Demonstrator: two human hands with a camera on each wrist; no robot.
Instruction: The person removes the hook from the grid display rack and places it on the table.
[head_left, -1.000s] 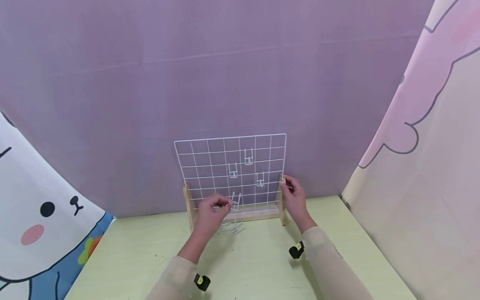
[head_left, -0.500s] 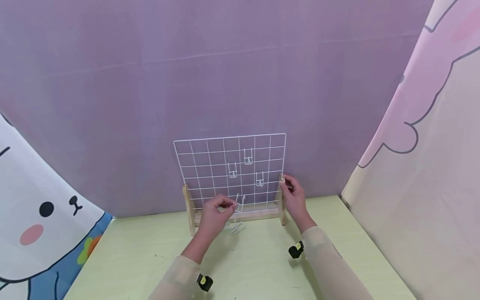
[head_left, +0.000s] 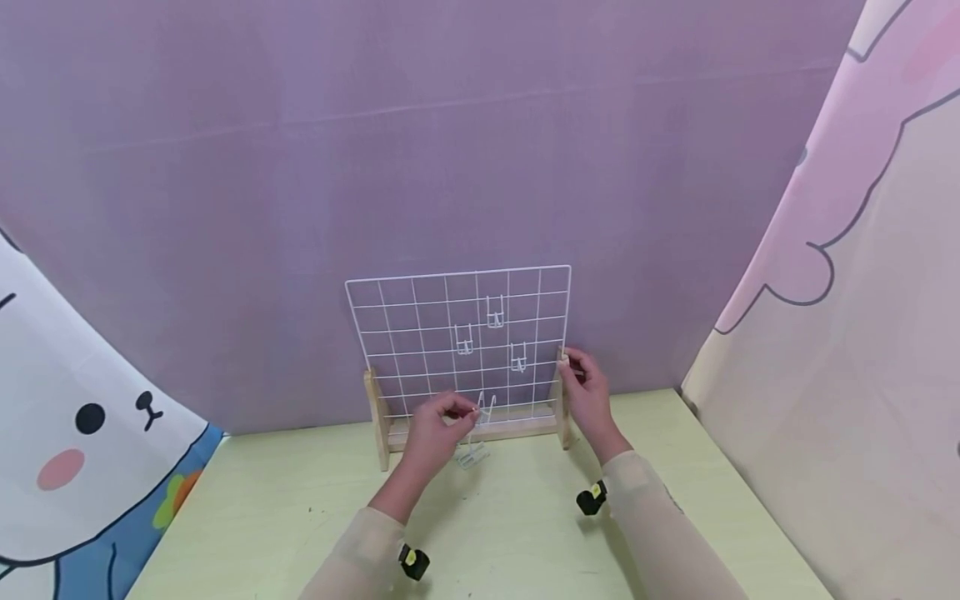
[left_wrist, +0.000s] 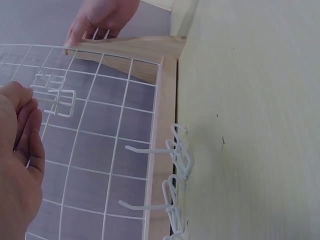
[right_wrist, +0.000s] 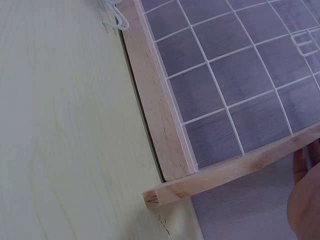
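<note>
A white wire grid panel point(head_left: 431, 329) stands in a wooden stand point(head_left: 517, 427) near the back of the table. Between thumb and fingertips, my left hand point(head_left: 435, 433) pinches a white wire hook point(head_left: 487, 410) in front of the grid's lower part. Its prongs point up in the head view. My right hand point(head_left: 590, 404) grips the top of the stand's right upright point(head_left: 561, 408) beside the grid's edge. Three similar hooks hang on the grid, including an upper one point(head_left: 496, 317). In the left wrist view, loose hooks point(left_wrist: 181, 155) lie at the stand's base.
The pale table point(head_left: 510, 533) extends in front of the stand. A purple cloth backdrop point(head_left: 465, 167) rises behind it. Printed cloths hang at both sides, one with a cartoon face point(head_left: 90, 475) on the left. Small dark specks dot the tabletop.
My left hand has moved slightly right with the pinched hook, past the loose hooks, along the grid's lower part. My right hand keeps its place on the upright.
</note>
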